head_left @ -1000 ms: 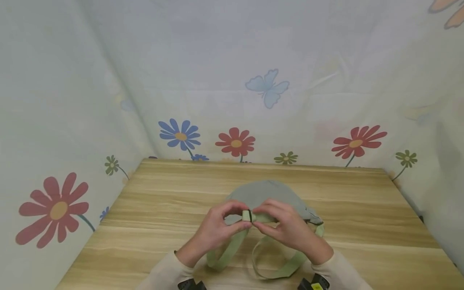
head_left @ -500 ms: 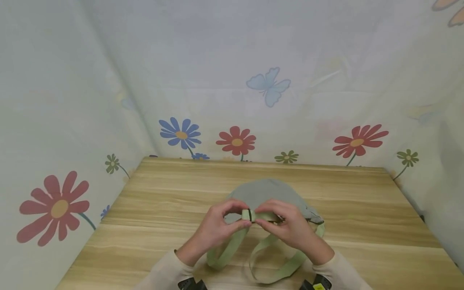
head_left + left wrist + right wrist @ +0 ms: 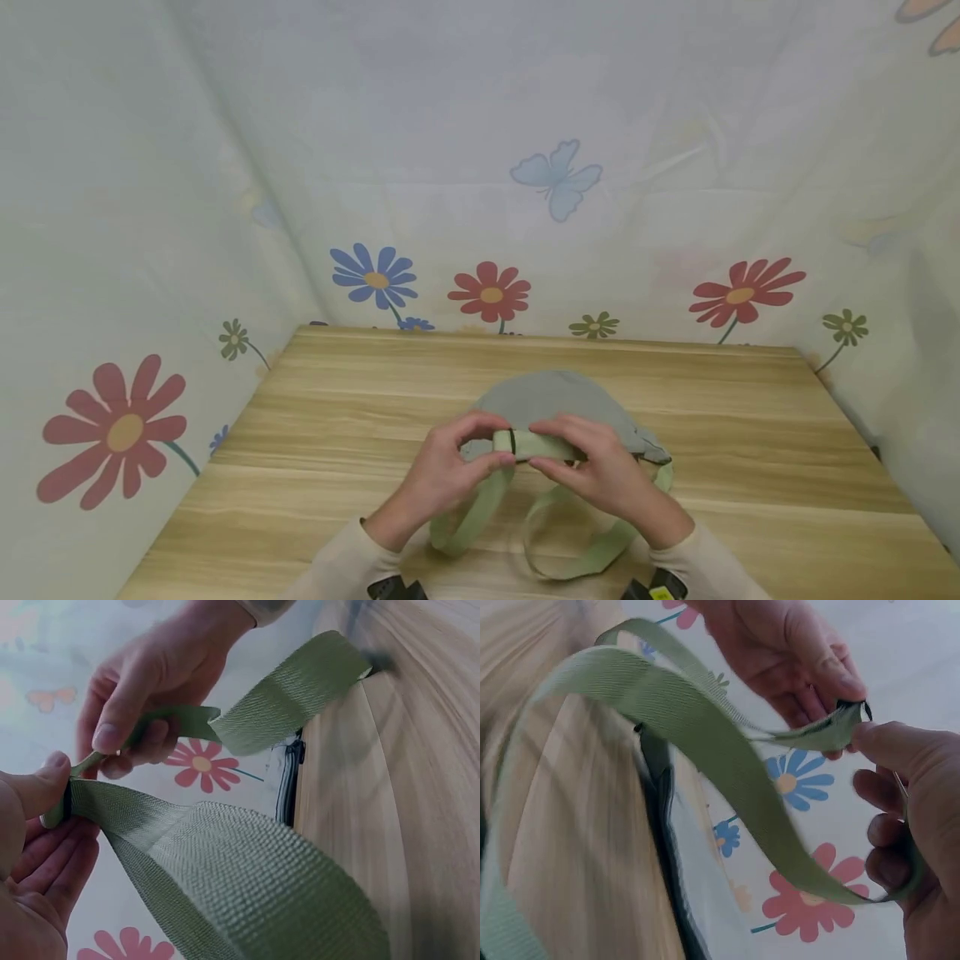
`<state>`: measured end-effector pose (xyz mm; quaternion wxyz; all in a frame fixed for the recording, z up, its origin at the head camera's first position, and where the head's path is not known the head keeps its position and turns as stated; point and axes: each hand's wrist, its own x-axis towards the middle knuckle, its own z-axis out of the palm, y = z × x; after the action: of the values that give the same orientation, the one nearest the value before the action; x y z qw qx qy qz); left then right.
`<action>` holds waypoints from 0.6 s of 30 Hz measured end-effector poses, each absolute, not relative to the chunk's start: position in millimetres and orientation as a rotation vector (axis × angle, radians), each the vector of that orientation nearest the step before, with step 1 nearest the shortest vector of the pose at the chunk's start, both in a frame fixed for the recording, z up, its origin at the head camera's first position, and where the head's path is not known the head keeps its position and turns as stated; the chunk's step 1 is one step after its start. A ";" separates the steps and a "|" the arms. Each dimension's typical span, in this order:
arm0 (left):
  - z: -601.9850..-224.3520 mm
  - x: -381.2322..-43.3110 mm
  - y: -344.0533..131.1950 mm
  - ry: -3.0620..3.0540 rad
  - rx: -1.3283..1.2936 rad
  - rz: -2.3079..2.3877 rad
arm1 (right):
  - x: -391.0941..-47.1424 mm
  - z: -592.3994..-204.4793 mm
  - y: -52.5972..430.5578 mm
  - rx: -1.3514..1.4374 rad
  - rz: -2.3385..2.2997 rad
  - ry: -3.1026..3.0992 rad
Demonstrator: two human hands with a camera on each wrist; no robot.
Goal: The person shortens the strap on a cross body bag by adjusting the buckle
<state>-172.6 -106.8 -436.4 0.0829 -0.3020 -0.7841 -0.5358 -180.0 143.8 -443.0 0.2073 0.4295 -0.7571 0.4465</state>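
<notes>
A grey dome-shaped bag (image 3: 555, 398) lies on the wooden table, with a light green webbing strap (image 3: 551, 445) looping toward the near side. My left hand (image 3: 448, 460) pinches the strap at a small black strap slider (image 3: 513, 442), thumb below and fingers above. Just to the right, my right hand (image 3: 603, 467) pinches a flat stretch of the same strap. Seen from the left wrist, a wide strap loop (image 3: 240, 862) hangs down from the slider. The right wrist view shows another loop of strap (image 3: 705, 742) curving round to the right palm. Both hands hide part of the bag's front.
The wooden table (image 3: 360, 392) carries the bag and hanging strap loops. Behind and beside it stand cloth walls (image 3: 420, 125) printed with flowers and a butterfly. A dark zipper (image 3: 664, 817) runs along the bag's edge.
The hands have drawn slightly apart: the slider has shifted a little left, and more flat strap shows between it and my right fingers. The bag has stayed put.
</notes>
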 end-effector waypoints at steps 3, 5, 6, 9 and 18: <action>-437.6 -172.9 -107.9 -2.327 -0.899 -1.620 | -181.0 -444.8 145.3 1.216 1.193 -2.070; -438.4 -173.4 -107.7 -2.326 -0.905 -1.638 | -181.9 -445.2 144.6 1.222 1.158 -2.048; -438.6 -173.5 -107.3 -2.322 -0.911 -1.642 | -182.3 -445.1 144.0 1.227 1.141 -2.041; -438.2 -173.2 -106.3 -2.320 -0.914 -1.669 | -183.0 -444.0 141.8 1.246 1.093 -2.026; -436.2 -173.8 -105.6 -2.323 -0.981 -1.744 | -182.9 -442.7 139.1 1.302 1.226 -1.988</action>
<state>-173.8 -105.6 -436.2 0.0379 -0.3196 -0.7570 -0.5686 -182.9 139.1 -442.7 0.2318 0.4736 -0.7232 0.4461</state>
